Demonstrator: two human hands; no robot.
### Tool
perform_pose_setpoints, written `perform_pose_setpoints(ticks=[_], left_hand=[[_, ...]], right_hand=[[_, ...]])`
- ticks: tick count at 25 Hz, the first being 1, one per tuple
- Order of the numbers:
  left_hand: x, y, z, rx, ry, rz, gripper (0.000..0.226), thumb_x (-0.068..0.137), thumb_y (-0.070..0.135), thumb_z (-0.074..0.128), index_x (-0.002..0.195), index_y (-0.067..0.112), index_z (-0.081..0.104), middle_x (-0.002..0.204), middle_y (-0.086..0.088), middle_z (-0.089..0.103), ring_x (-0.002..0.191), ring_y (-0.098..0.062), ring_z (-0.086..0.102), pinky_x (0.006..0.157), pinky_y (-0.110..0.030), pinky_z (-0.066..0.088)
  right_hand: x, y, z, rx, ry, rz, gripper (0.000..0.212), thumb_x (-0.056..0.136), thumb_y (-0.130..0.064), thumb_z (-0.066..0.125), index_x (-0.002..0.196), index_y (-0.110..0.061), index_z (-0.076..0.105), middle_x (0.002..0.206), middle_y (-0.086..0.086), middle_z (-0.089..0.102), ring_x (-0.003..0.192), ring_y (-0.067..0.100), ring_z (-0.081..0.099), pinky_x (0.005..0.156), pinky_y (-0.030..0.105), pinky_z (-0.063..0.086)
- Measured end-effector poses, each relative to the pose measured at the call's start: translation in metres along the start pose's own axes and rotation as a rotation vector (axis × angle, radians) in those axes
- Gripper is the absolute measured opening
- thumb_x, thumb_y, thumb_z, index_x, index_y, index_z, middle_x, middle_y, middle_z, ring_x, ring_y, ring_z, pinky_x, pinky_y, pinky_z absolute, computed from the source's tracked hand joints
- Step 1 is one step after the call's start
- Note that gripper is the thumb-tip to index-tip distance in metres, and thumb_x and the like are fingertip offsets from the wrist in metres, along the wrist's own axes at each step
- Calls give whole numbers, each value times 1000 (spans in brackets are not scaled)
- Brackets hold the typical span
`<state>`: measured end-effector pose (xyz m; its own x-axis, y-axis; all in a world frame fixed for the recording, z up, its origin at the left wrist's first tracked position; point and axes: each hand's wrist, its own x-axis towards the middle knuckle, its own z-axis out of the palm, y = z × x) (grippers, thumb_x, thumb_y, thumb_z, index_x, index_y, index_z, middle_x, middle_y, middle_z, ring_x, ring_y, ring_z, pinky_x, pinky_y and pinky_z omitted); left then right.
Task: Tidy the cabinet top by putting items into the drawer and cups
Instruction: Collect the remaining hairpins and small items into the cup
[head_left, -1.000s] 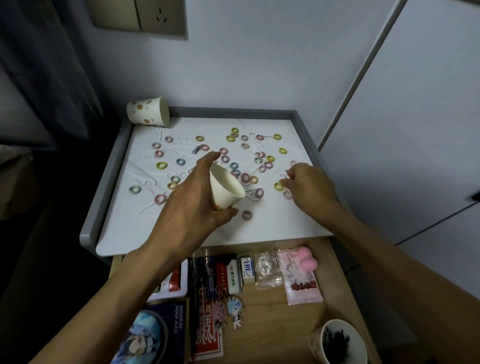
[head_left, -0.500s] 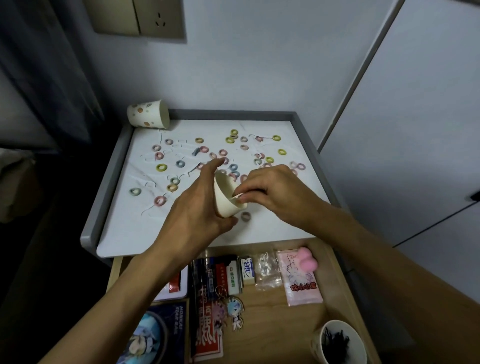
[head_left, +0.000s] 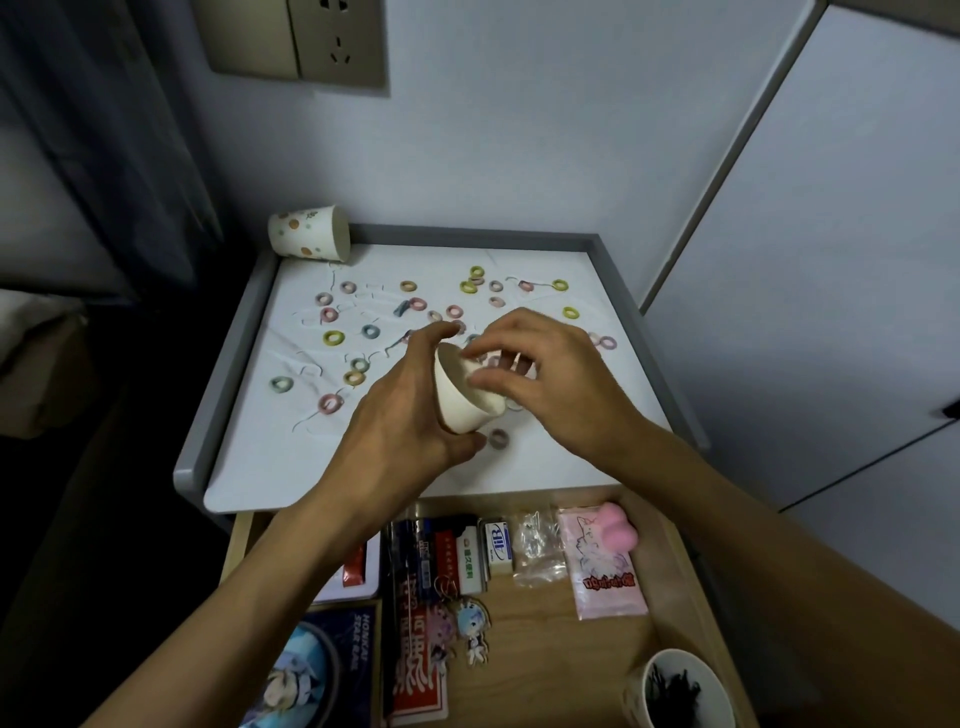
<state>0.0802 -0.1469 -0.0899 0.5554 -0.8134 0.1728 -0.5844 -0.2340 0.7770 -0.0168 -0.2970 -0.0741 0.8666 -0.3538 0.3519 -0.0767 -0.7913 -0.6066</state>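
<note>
My left hand (head_left: 400, 421) grips a white paper cup (head_left: 460, 402), tilted with its mouth toward the right, above the white cabinet top (head_left: 249, 467). My right hand (head_left: 561, 379) hovers at the cup's mouth, fingertips bunched at the rim; whether they hold a ring is hidden. Several small coloured hair rings (head_left: 333, 338) lie scattered over the top, and one purplish ring (head_left: 498, 439) sits just below the cup. Below the top, the wooden drawer (head_left: 675, 587) stands open.
A dotted paper cup (head_left: 309, 232) lies on its side at the back left corner. The drawer holds boxes, a pink packet (head_left: 605, 566), keychain figures (head_left: 470, 629) and a cup (head_left: 680, 688) of dark hairpins. A grey rim (head_left: 228, 353) borders the top; walls stand behind and right.
My right hand came from the rings at the right edge to the cup's mouth. The left hand kept the cup tilted in about the same place.
</note>
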Motion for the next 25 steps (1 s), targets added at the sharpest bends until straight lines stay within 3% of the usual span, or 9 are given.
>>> perform_pose_setpoints(ticks=[2,4,7,9,12,15,18,21,25], left_hand=[[1,1,-3,-8,22,-45,94,67,20,86,141,36,30,111,15,51,95,-9,53,67,-3,38],[2,2,-4,-26,40,-67,94,66,24,86,140,38,30,111,17,50,95,-7,51,64,-4,36],[3,4,-4,-25,70,-55,94,62,37,88,138,37,32,112,19,50,99,-5,51,69,-8,37],[5,5,-7,-30,94,-65,90,63,38,88,136,35,33,111,17,51,101,-11,54,72,-20,45],[9,-1,-13,-43,120,-114,85,66,35,87,134,33,35,111,13,50,103,-17,54,78,-33,49],[12,-4,-20,-80,135,-147,87,63,36,88,133,35,36,111,12,53,102,-19,57,84,-42,53],[16,-6,-26,-115,147,-158,85,63,33,88,132,35,37,110,12,53,98,-16,57,78,-33,52],[17,-10,-28,-145,148,-167,85,62,33,88,130,37,37,108,13,53,95,-14,58,74,-31,54],[17,-10,-27,-143,149,-170,86,62,35,88,131,37,36,111,11,55,97,-16,58,78,-34,54]], right_hand=[[1,1,0,84,74,167,15,85,-17,73,100,-14,72,93,-2,68,76,4,61,70,16,46],[0,-2,4,255,22,311,13,86,-13,71,99,-12,72,85,-3,70,73,3,64,67,19,50],[-4,-6,7,368,-22,349,9,88,-12,68,97,-12,73,79,-2,71,67,5,63,61,21,52],[5,1,1,266,-61,359,7,89,-18,69,93,-19,75,80,-6,72,68,4,63,61,20,52],[58,57,-17,-172,-73,392,19,87,-18,70,106,-18,73,101,-3,71,83,5,62,69,10,46],[114,112,-32,-450,-250,463,48,87,-18,70,132,-13,55,133,9,57,114,20,57,91,24,47],[140,135,-24,-580,-429,519,65,90,-30,67,146,-12,39,151,12,38,135,28,41,107,34,36],[148,145,-14,-497,-344,532,60,88,-32,70,139,-10,48,145,12,46,130,27,46,103,31,37],[141,154,-7,-445,-173,521,35,83,-26,77,112,-10,66,118,10,65,105,23,61,85,27,45]])
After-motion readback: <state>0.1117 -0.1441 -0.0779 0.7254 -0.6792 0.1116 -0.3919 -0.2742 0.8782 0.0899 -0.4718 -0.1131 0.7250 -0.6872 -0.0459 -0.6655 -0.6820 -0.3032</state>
